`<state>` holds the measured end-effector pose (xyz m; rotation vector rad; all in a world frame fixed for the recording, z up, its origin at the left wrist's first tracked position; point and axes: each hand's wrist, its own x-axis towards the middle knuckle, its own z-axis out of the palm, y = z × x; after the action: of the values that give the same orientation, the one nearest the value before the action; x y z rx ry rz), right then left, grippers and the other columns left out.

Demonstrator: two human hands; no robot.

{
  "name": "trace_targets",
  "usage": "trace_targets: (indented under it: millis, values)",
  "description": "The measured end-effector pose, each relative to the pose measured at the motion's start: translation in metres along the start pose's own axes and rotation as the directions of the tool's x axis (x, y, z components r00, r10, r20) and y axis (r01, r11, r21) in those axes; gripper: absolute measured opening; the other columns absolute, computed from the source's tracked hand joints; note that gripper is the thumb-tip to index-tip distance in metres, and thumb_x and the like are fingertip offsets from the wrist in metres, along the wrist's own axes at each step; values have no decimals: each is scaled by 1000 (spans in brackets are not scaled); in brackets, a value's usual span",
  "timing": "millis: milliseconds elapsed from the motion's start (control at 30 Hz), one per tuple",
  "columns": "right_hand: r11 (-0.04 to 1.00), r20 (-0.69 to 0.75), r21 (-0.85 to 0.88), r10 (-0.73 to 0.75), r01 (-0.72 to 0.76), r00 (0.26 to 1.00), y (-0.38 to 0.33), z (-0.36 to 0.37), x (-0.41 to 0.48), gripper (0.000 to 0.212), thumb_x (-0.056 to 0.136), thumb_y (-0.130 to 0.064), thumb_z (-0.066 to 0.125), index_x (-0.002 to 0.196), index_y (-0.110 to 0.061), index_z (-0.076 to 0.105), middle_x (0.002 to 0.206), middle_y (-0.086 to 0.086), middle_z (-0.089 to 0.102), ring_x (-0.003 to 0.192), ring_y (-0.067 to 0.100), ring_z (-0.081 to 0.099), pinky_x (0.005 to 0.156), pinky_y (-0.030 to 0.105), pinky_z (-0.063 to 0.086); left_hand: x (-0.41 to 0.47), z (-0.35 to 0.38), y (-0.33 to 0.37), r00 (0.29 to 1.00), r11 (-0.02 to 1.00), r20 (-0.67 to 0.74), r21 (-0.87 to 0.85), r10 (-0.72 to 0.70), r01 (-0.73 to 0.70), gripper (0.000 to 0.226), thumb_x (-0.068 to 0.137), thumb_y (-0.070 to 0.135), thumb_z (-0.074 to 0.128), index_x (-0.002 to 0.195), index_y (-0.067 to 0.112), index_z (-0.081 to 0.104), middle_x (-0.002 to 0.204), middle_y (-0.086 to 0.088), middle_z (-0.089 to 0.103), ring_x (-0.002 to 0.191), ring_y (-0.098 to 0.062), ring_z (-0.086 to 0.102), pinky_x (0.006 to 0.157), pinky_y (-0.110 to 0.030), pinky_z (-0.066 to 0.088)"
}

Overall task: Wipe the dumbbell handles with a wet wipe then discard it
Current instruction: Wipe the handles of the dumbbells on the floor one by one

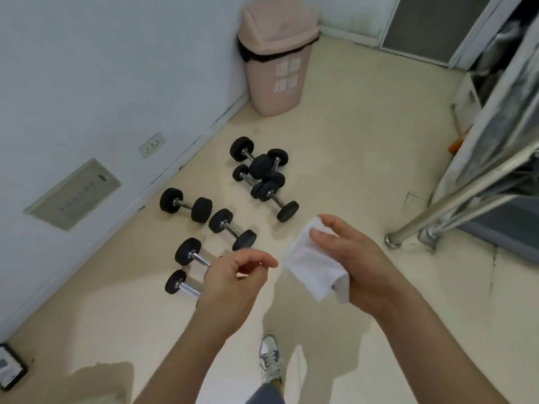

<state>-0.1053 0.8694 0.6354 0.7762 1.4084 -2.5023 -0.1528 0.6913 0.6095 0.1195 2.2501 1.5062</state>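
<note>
My right hand (358, 263) holds a white wet wipe (309, 266), draped over its fingers with the thumb pressing on top. My left hand (236, 275) hovers just left of the wipe, fingers loosely curled, holding nothing. Several black dumbbells with chrome handles lie on the cream floor below. A pair (186, 205) lies near the wall. Two more (189, 255) are partly hidden behind my left hand. A pile of dumbbells (262, 173) sits farther back. A pink swing-lid trash bin (277, 53) with a black liner stands in the corner.
A white wall with a socket (151, 145) and a grey panel (73, 193) runs along the left. A metal rack leg (393, 239) and covered shelving stand at right. My shoe (269, 357) is on the floor below my hands. A dark device (10, 367) lies at bottom left.
</note>
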Motion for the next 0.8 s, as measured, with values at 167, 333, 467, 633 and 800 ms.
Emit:
trace_targets:
  millis: [167,333,467,633,800]
  values:
    - [977,-93,-197,-101,81,990,-61,-41,55,58,87,-6,62,122,-49,46,90,16,65,73,24,65,59,32,51,71,38,56,891,912,292,117,348,-394,50,76,29,76,117,45,50,111,26,49,110,-2,50,86,-13,44]
    - [999,26,26,-39,38,999,-126,-69,121,33,89,-1,50,115,-15,65,95,15,71,76,24,68,62,29,56,151,95,98,834,792,140,266,533,-550,42,79,28,69,115,41,52,106,25,57,97,6,53,79,-14,47]
    - [992,165,-105,91,-74,982,-175,-112,205,43,70,-9,53,110,-3,66,111,21,67,95,35,66,76,41,55,233,120,100,949,939,18,138,315,-314,30,80,11,70,103,31,71,93,21,69,86,2,62,73,-10,47]
    - [806,286,-590,253,-38,924,-211,-146,315,42,76,5,55,111,-13,66,104,11,69,90,21,64,77,27,54,311,155,93,995,967,-3,-237,-100,96,21,85,13,67,98,28,75,91,9,75,89,-9,68,79,-21,55]
    - [510,252,-859,348,43,903,-201,-164,412,29,78,-1,69,97,-23,70,82,-3,74,76,11,67,72,25,49,382,166,45,859,747,-121,-563,-497,353,29,93,11,50,76,20,72,82,-3,69,89,-24,60,77,-34,50]
